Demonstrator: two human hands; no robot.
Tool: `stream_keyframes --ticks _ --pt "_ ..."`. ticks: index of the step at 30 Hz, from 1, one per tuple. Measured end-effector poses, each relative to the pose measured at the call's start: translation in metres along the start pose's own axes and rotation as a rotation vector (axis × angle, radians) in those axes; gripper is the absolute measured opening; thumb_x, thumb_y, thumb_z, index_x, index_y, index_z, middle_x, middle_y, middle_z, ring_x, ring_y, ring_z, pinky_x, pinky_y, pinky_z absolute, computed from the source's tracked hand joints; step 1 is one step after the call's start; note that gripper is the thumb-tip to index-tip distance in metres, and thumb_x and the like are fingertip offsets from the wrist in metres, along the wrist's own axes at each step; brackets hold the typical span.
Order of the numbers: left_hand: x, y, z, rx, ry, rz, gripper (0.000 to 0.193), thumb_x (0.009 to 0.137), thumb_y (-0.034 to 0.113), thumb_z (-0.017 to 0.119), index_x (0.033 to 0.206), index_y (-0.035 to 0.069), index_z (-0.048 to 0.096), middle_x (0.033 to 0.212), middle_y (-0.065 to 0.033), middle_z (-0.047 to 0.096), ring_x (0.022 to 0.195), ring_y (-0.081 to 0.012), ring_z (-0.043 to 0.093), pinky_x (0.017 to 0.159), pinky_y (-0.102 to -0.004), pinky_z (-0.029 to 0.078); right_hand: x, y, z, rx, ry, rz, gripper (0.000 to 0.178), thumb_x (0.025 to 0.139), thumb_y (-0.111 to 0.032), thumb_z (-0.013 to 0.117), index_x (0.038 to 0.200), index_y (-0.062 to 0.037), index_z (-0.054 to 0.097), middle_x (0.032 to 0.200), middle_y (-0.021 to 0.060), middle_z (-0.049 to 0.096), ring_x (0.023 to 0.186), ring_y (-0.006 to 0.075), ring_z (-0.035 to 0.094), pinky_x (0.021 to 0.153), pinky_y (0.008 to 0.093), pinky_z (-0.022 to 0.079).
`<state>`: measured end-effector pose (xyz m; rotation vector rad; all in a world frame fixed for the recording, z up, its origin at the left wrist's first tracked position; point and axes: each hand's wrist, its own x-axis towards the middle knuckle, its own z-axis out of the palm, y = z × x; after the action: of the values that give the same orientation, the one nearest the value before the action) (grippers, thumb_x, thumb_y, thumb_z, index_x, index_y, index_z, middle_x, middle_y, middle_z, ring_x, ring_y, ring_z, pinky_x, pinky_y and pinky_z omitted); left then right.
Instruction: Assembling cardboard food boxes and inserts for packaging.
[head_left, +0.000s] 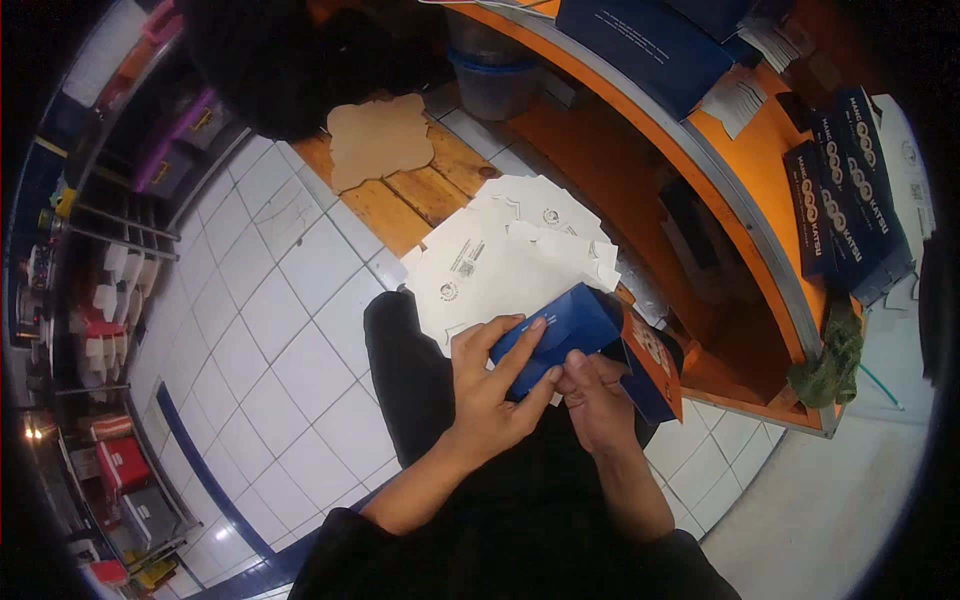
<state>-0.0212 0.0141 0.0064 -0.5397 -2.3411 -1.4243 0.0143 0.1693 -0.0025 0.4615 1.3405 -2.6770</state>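
Above my lap I hold a small blue cardboard box (572, 325), partly folded, with an orange printed panel (652, 350) spreading out at its right. My left hand (497, 388) grips the box's left side, fingers laid across the blue face. My right hand (598, 402) pinches its near edge between thumb and fingers. Just beyond the box lies an overlapping pile of flat white carton blanks (515, 250) with small dark prints, resting on a wooden bench (390, 215).
A tan scalloped cardboard sheet (380, 142) lies at the bench's far end, beside a dark shape. To the right curves an orange counter (775, 150) with blue printed boxes (850, 195) on top and a green cloth (828, 358) at its corner. Shelving (110, 330) lines the left.
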Motion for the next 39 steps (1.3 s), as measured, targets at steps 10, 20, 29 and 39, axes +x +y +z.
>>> stream_keyframes --ticks 10,20,29,39 --pt "0.001 -0.018 -0.036 -0.41 -0.384 -0.042 0.113 0.066 0.035 0.095 0.157 0.004 0.036 0.151 -0.0234 0.042 0.133 -0.0414 0.045 0.111 -0.046 0.039 -0.004 -0.022 0.004 -0.065 -0.035 0.004 0.024 0.099 -0.014 0.068 0.113 0.0043 0.07 0.103 0.0085 0.072 0.093 0.0145 0.068 0.082 0.0306 0.056" --pt "-0.031 -0.033 -0.002 -0.833 -0.557 -0.447 0.109 0.071 0.018 0.078 0.161 0.001 0.019 0.145 -0.0233 0.046 0.133 -0.0378 0.049 0.112 -0.0419 0.039 0.004 -0.047 0.006 0.103 0.004 0.113 0.046 0.099 -0.029 0.066 0.129 0.0053 0.059 0.113 0.0152 0.071 0.101 0.0208 0.072 0.091 0.0383 0.059" --pt "-0.097 -0.094 0.006 -1.491 -0.029 -1.433 0.041 0.088 0.021 0.055 0.122 0.0 0.064 0.107 -0.0151 0.071 0.096 -0.0268 0.07 0.088 -0.0394 0.057 -0.03 -0.007 -0.023 -1.968 -0.894 -0.392 0.064 0.083 -0.04 0.077 0.139 -0.0131 0.061 0.138 0.0111 0.063 0.131 0.0259 0.057 0.116 0.0514 0.035" --pt "-0.032 -0.052 -0.072 -0.423 -0.767 -0.279 0.029 0.083 -0.006 0.067 0.11 0.005 0.071 0.147 -0.0185 0.055 0.145 -0.0385 0.042 0.117 -0.0488 0.036 -0.014 -0.027 -0.031 -1.583 -0.755 0.09 0.027 0.097 -0.03 0.065 0.118 -0.0184 0.076 0.094 0.0083 0.077 0.08 0.0299 0.071 0.075 0.0374 0.053"
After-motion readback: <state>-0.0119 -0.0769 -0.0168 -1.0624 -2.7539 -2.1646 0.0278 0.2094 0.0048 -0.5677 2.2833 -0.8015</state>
